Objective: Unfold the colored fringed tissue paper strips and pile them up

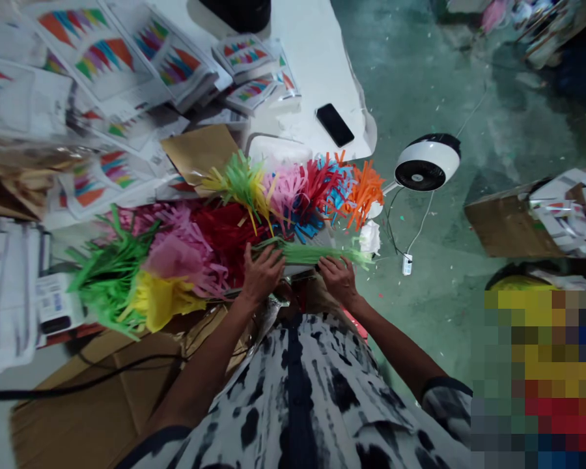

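Note:
A light green fringed paper strip lies stretched along the table's near edge, its cut ends pointing right. My left hand rests on its left part with the fingers spread. On its right part lies my right hand, fingers apart and flat on the paper. Just beyond are fringed paper bunches in yellow-green, pink, red and orange. Left of my left hand are dark red, pink-purple, yellow and green bunches.
Printed packets are piled at the back left of the white table. A phone lies near its right edge. Beyond that edge stands a white fan with cables. Cardboard boxes are at right and lower left.

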`<state>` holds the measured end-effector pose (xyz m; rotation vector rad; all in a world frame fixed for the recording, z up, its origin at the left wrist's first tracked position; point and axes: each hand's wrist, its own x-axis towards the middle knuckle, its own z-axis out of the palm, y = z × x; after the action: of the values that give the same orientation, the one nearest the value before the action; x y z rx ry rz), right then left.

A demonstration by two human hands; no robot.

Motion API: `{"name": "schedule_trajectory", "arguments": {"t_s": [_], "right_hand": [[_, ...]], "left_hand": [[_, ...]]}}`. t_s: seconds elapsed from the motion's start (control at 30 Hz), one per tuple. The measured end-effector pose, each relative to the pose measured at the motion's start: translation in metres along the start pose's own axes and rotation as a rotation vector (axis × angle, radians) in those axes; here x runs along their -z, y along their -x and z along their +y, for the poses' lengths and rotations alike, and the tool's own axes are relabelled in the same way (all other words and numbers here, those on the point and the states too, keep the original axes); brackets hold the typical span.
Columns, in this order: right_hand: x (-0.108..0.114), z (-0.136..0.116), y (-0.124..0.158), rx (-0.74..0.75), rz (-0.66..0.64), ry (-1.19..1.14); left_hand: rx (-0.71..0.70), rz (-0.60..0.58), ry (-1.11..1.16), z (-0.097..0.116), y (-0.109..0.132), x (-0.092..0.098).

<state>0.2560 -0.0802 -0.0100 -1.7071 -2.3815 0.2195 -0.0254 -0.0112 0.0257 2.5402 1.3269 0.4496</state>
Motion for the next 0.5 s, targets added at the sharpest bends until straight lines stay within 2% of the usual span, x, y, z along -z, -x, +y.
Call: {"name": "schedule_trajectory", "arguments": {"t_s": [0.1, 0.17, 0.3, 0.4, 0.5], "right_hand": [[-0.001, 0.000, -0.009, 0.000, 0.038, -0.008], [0.000, 0.001, -0.014, 0.023, 0.022, -0.007], [0.004, 0.003, -0.021, 0.053, -0.038, 0.006], [0.007, 0.004, -0.025, 0.006, -0.050, 0.013], [0.009, 0.005, -0.026, -0.007, -0.053, 0.003]], "left_hand": [[0.077, 0.066, -0.064, -0.003, -0.001, 0.010], [0.029, 0.051, -0.063, 0.009, -0.006, 0.008], [-0.154, -0.129, 0.037, 0.041, -0.021, -0.013], [-0.122, -0.189, 0.069, 0.053, -0.029, -0.029], [-0.088, -0.195, 0.070, 0.055, -0.030, -0.035]]}}
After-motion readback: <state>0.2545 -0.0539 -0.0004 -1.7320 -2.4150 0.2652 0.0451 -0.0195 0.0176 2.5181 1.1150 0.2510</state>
